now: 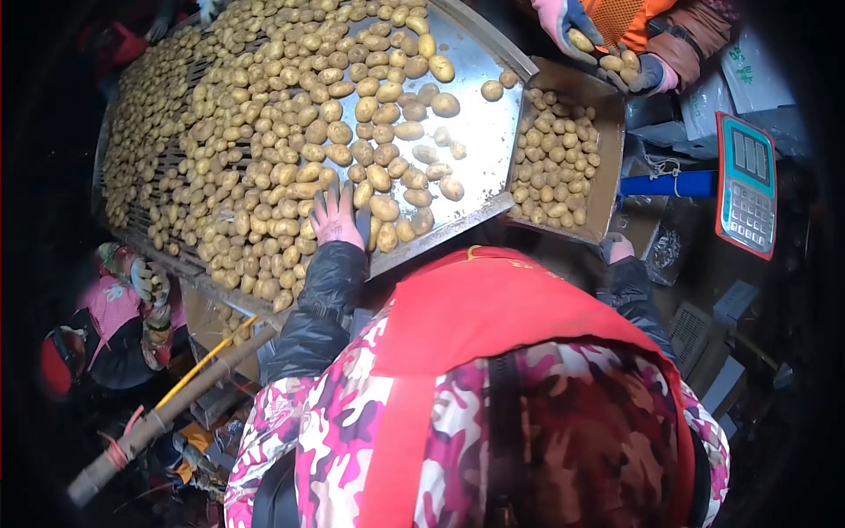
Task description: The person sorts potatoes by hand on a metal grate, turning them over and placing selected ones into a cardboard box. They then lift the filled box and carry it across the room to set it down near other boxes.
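Note:
My left hand (335,216) lies flat with fingers spread on the potatoes (290,114) that cover a metal sorting table (480,145), near its front edge. It grips none of them. My right hand (616,249) sits at the near corner of a cardboard box (607,167) partly filled with small potatoes (554,163). Most of that hand is hidden by my dark sleeve, and its grip cannot be made out. My red vest and camouflage jacket fill the lower view.
A co-worker's gloved hands (607,48) hold potatoes over the box's far end. Another person in pink (132,308) crouches at lower left, holding potatoes. A weighing scale display (746,185) stands at the right. A wooden pole (167,409) leans below the table.

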Demonstrator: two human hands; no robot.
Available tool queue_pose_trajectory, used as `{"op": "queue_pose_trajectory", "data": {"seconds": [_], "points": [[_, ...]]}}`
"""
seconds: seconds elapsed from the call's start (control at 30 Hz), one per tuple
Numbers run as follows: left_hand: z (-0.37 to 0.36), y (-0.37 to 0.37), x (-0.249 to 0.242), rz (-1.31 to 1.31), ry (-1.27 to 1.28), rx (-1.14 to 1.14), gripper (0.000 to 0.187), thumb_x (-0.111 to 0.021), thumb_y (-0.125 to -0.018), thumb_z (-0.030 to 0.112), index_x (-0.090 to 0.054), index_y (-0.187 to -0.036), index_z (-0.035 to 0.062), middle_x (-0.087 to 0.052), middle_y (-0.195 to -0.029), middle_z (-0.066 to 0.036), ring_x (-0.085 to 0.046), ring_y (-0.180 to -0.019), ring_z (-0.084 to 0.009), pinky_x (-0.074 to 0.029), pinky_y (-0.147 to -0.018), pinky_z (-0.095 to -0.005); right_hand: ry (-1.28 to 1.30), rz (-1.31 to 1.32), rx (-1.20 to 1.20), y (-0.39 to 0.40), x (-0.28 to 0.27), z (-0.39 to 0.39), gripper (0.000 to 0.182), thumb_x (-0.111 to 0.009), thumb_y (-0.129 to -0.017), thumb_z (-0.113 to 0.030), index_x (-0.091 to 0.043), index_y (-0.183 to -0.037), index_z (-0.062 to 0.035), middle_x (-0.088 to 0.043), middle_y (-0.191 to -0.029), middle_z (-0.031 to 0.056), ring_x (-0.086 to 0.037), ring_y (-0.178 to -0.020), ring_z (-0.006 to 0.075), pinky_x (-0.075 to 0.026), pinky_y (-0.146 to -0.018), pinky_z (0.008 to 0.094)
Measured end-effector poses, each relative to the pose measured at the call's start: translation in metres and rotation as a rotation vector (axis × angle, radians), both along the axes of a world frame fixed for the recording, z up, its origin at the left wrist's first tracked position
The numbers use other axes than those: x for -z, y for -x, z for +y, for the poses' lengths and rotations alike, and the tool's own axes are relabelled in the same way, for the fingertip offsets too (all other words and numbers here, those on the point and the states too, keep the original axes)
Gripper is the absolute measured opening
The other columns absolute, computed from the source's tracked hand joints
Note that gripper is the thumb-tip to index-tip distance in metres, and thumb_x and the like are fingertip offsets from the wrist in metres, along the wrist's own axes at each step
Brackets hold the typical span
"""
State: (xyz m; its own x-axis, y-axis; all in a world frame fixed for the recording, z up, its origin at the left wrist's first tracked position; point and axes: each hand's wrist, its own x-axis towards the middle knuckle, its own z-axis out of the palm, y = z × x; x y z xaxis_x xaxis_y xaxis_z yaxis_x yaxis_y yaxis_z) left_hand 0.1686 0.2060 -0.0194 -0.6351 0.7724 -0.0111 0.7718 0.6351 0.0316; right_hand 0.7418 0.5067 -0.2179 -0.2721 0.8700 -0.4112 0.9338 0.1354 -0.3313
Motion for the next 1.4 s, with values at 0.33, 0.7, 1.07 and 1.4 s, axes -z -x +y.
{"op": "queue_pose_trajectory", "data": {"seconds": [0.33,0.7,1.07,1.4], "points": [[-0.016,-0.052,0.005,-0.084,-0.004,-0.189,0.074,-0.064,-0.092,0.051,-0.045,-0.154,0.0152,-0.036,-0.164,-0.013,-0.03,-0.151,-0.0414,-0.023,-0.12,-0.0632,0.225,-0.065,-0.514,-0.018,-0.036,0.005,0.021,-0.057,-0.096,-0.019,-0.071,-0.103,-0.0052,-0.072,-0.1,0.0206,-0.069,-0.096,0.0395,-0.055,-0.085,0.0466],[-0.051,-0.12,-0.01,-0.174,-0.016,-0.232,0.069,-0.067,-0.094,0.046,-0.048,-0.152,0.0157,-0.041,-0.16,-0.017,-0.036,-0.15,-0.0381,-0.017,-0.122,-0.0655,0.125,-0.012,-0.803,-0.027,-0.019,0.064,0.025,-0.05,-0.102,-0.019,-0.07,-0.106,-0.0049,-0.072,-0.101,0.02,-0.068,-0.098,0.0384,-0.054,-0.087,0.0462],[-0.052,-0.099,0.001,-0.05,-0.157,-0.083,0.061,-0.079,-0.085,0.026,-0.056,-0.138,0.0034,-0.057,-0.139,-0.028,-0.055,-0.129,-0.0468,-0.043,-0.111,-0.0555,0.133,-0.007,-0.374,-0.012,-0.012,0.052,0.027,-0.06,-0.101,-0.02,-0.068,-0.119,-0.0025,-0.071,-0.111,0.0138,-0.067,-0.103,0.0273,-0.054,-0.09,0.039],[0.0,-0.073,0.01,0.03,-0.2,0.028,0.061,-0.073,-0.091,0.025,-0.053,-0.147,0.0107,-0.05,-0.149,-0.023,-0.045,-0.139,-0.042,-0.034,-0.117,-0.053,0.103,1.066,0.748,0.025,-0.061,0.029,0.03,-0.058,-0.102,-0.006,-0.065,-0.13,-0.0008,-0.067,-0.127,0.0106,-0.063,-0.114,0.0211,-0.05,-0.1,0.0334]]}}
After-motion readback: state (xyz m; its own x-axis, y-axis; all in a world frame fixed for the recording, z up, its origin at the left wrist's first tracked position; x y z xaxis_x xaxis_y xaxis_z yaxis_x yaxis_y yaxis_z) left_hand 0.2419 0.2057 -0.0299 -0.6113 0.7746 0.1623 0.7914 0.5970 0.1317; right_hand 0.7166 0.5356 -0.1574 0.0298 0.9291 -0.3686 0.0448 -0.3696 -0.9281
